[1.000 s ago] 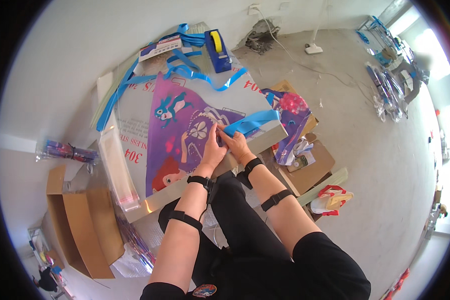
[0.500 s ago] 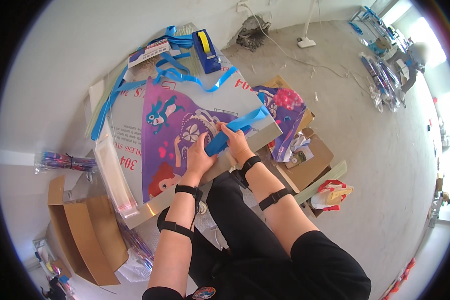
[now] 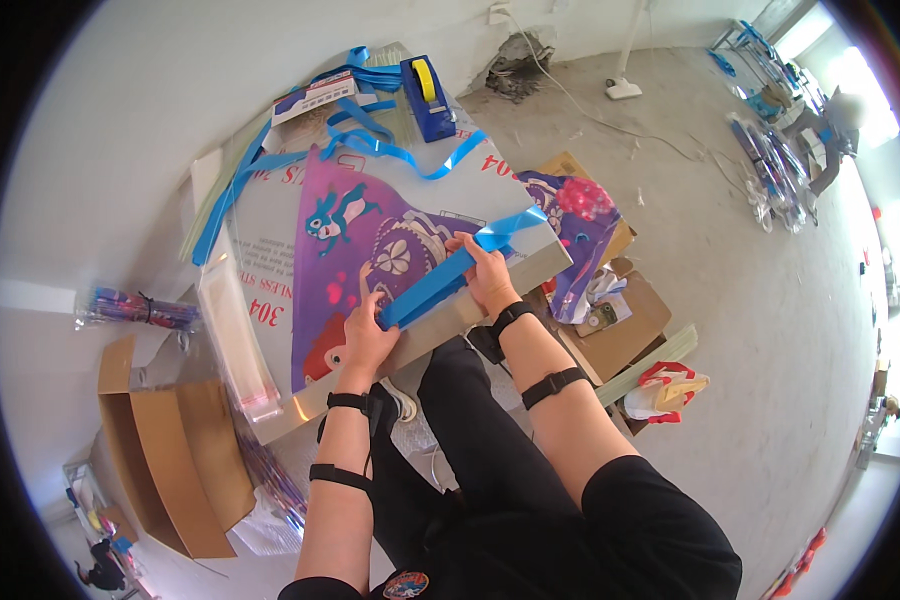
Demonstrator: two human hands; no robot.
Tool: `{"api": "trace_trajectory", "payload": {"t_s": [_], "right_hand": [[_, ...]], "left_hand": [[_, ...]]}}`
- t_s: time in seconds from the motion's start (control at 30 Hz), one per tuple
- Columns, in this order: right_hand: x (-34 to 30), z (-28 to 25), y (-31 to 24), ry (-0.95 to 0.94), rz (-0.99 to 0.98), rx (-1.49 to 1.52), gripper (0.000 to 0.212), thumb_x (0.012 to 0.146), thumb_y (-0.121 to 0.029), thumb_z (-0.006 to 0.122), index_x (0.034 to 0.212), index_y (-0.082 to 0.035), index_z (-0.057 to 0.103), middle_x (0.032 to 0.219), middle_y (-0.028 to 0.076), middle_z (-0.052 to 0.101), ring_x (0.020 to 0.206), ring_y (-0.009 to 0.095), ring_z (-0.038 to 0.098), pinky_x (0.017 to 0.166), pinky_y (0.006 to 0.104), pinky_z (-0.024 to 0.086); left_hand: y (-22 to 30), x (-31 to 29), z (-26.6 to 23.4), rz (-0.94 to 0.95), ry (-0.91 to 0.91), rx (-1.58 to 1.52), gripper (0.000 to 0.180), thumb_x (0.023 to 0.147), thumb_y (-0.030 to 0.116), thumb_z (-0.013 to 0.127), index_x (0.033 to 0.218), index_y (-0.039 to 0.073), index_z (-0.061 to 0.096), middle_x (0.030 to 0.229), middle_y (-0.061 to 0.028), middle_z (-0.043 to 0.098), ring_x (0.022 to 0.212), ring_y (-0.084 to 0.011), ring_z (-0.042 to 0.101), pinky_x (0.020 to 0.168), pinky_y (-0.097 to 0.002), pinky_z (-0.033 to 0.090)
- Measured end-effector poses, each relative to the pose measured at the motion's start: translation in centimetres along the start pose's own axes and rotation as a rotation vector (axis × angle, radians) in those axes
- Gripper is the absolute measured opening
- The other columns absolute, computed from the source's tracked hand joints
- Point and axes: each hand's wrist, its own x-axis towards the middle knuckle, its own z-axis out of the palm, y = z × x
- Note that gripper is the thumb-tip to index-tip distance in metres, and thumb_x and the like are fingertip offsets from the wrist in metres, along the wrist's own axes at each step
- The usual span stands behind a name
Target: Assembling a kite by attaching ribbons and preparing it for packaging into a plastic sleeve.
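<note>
A glossy blue ribbon (image 3: 435, 290), folded into a flat band, stretches between my two hands at the table's near edge. My left hand (image 3: 370, 335) grips its lower left end, thumb against the band. Further right, my right hand (image 3: 487, 275) pinches the band near its other end, and a loose tail of ribbon runs past it to the right. Beneath lies a purple triangular sheet (image 3: 335, 265) printed with cartoon figures, partly covered by the ribbon and my hands.
Toward the back of the table (image 3: 440, 200) are a blue tape dispenser (image 3: 430, 105), a small box (image 3: 315, 98) and curled blue ribbon (image 3: 390, 145). Clear plastic sleeves (image 3: 240, 345) lie at its left. Open cardboard boxes (image 3: 160, 460) stand on both sides. A person (image 3: 830, 135) is far right.
My hands have moved apart, the left one down and leftward along the edge. More of the blue band now shows stretched between them. The view has shifted slightly.
</note>
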Motion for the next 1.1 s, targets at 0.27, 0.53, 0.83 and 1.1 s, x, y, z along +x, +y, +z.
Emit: {"api": "trace_trajectory", "payload": {"t_s": [0.27,0.53,0.83,1.1], "right_hand": [[0.3,-0.6,-0.4,0.0,-0.001,0.098,0.027,0.094,-0.021,0.055,0.107,0.002,0.059,0.103,0.017,0.064,0.095,0.028,0.062,0.084,0.0399,0.051],[0.6,-1.2,-1.0,0.039,0.041,0.186,0.027,0.095,-0.021,0.051,0.109,0.001,0.057,0.101,0.017,0.064,0.101,0.033,0.061,0.091,0.0451,0.049],[1.9,-3.9,-2.6,-0.017,0.066,0.355,0.021,0.091,-0.016,0.056,0.105,0.0,0.055,0.11,0.019,0.059,0.113,0.037,0.053,0.098,0.0558,0.041],[2.7,-6.4,-5.9,0.007,-0.017,0.427,0.029,0.087,-0.014,0.06,0.113,-0.003,0.049,0.106,0.014,0.06,0.112,0.036,0.054,0.101,0.0614,0.035]], "left_hand": [[-0.8,-0.6,0.8,-0.092,0.043,-0.163,0.055,0.064,0.009,0.069,0.116,0.009,0.054,0.087,-0.0126,0.062,0.085,-0.0312,0.061,0.077,-0.0414,0.049],[-1.9,-1.1,0.8,-0.149,0.025,-0.282,0.054,0.066,0.009,0.069,0.118,0.009,0.054,0.092,-0.0128,0.063,0.089,-0.0294,0.062,0.079,-0.0395,0.049],[-3.9,-2.1,0.7,-0.069,0.045,-0.232,0.056,0.066,0.008,0.071,0.119,0.008,0.054,0.106,-0.0135,0.063,0.099,-0.0294,0.06,0.087,-0.039,0.047],[-4.4,-2.4,0.7,-0.035,0.051,-0.176,0.055,0.065,0.008,0.071,0.118,0.007,0.056,0.11,-0.0143,0.062,0.101,-0.0301,0.059,0.088,-0.0402,0.047]]}}
